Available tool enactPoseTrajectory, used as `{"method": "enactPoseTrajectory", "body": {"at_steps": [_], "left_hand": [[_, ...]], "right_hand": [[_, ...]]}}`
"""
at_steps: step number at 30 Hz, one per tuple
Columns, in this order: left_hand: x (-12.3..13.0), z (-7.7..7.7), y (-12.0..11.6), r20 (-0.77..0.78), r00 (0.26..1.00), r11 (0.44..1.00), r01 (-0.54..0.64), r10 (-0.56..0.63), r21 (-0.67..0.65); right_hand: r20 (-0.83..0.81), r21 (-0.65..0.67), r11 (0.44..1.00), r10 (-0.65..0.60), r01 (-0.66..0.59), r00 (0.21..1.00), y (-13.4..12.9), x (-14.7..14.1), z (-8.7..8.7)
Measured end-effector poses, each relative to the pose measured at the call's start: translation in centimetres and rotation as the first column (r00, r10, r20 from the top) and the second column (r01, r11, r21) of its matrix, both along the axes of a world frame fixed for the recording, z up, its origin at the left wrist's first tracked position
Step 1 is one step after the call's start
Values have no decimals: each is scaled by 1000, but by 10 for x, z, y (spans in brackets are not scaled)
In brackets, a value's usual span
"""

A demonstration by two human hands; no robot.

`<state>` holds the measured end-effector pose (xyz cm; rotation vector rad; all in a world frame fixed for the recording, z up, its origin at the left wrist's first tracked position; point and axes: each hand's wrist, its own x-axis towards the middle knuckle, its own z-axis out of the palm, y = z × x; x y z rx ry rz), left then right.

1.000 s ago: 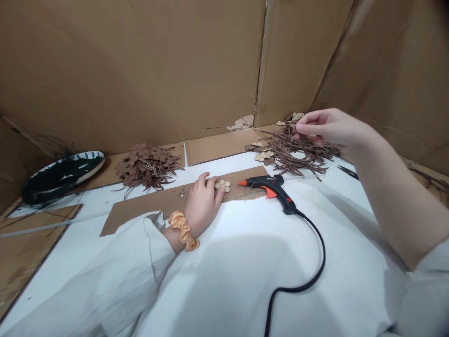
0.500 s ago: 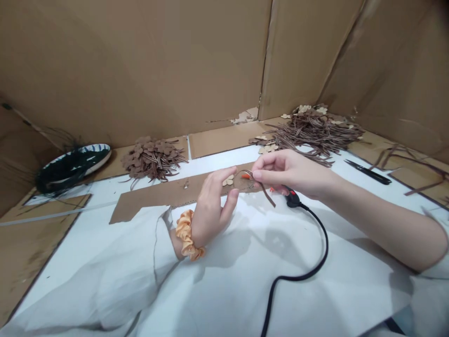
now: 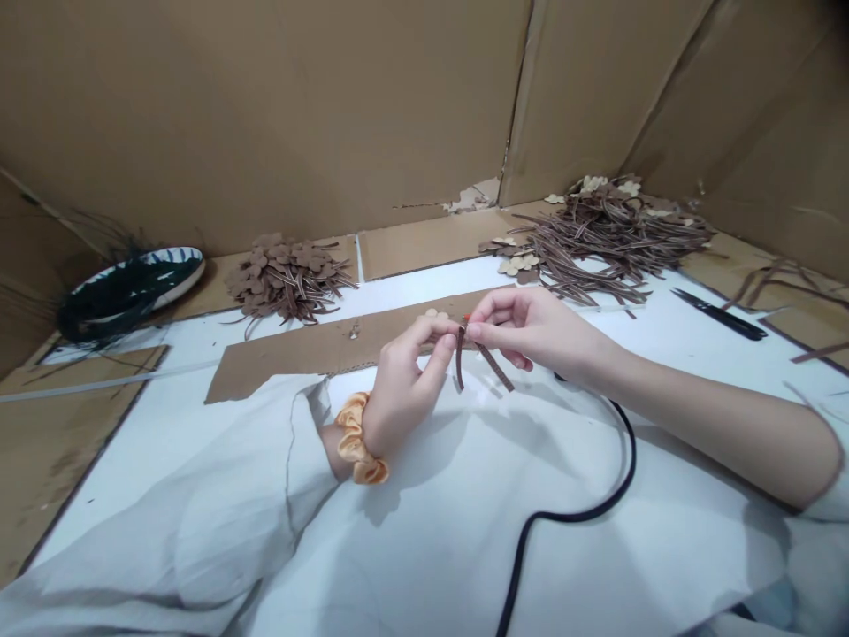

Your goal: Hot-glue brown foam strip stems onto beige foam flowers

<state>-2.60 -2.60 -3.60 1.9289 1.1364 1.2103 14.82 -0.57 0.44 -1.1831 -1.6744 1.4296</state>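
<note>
Between my two hands hangs a thin brown leather strip (image 3: 496,368), its two ends pointing down. My left hand (image 3: 412,376), with an orange scrunchie (image 3: 360,441) at the wrist, pinches it from the left. The fingertips of my right hand (image 3: 514,323) pinch it from the other side. Just behind my left fingers shows part of a pale flower-shaped piece (image 3: 434,313). A small orange-red bit peeks out by my right fingertips. Under and behind the hands lies a brown cardboard strip (image 3: 285,361).
A pile of brown flower pieces with strips (image 3: 288,276) lies back left, beside a dish of dark thread (image 3: 176,281). Back right is a heap of brown strips (image 3: 597,232), with black tweezers (image 3: 720,314) nearby. A black cable (image 3: 577,515) curves toward me. Cardboard walls (image 3: 265,115) stand behind.
My left hand has closed from open fingers onto the strip. The strip, earlier looped from my right hand, now hangs with both ends down. The view has shifted slightly.
</note>
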Motion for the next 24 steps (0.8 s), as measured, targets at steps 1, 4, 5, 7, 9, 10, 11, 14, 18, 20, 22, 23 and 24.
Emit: {"method": "enactPoseTrajectory", "body": {"at_steps": [1, 4, 5, 7, 9, 10, 11, 14, 18, 20, 22, 23, 24], "left_hand": [[0, 0, 0, 8, 1000, 1000, 7, -7, -6], [0, -1, 1, 29, 999, 999, 31, -31, -22], [0, -1, 1, 36, 999, 999, 35, -34, -25], [0, -1, 0, 45, 999, 999, 31, -29, -27], [1, -1, 0, 48, 999, 999, 26, -25, -32], [1, 0, -1, 49, 998, 999, 27, -25, -36], [1, 0, -1, 51, 998, 999, 29, -27, -43], [1, 2, -2, 70, 997, 996, 38, -33, -75], [1, 4, -1, 137, 990, 988, 65, -46, -139], [2, 5, 1, 186, 981, 983, 85, -54, -164], [2, 5, 2, 217, 975, 980, 83, -43, -182], [3, 4, 2, 222, 975, 979, 74, -31, -189], [3, 4, 2, 224, 974, 979, 62, -17, -196]], "right_hand": [[3, -1, 1000, -2, 2, 1000, 0, 0, 0], [21, -3, 1000, -14, 14, 1000, -1, -1, -1], [29, -7, 1000, -18, 18, 999, -1, -2, -1], [41, -13, 1000, -21, 22, 999, -2, -3, -1], [42, -13, 1000, -27, 27, 999, -2, -4, -2], [42, -11, 999, -32, 32, 999, -2, -4, -2], [43, -9, 999, -37, 37, 998, -2, -4, -3], [43, 7, 999, -46, 46, 998, -2, -4, -4], [47, 39, 999, -31, 29, 998, -4, -5, -5], [41, 57, 998, -19, 17, 999, -6, -7, -6], [28, 73, 997, -12, 9, 1000, -7, -7, -7], [18, 77, 997, -7, 6, 1000, -8, -8, -7], [9, 78, 997, -1, 0, 1000, -8, -8, -7]]}}
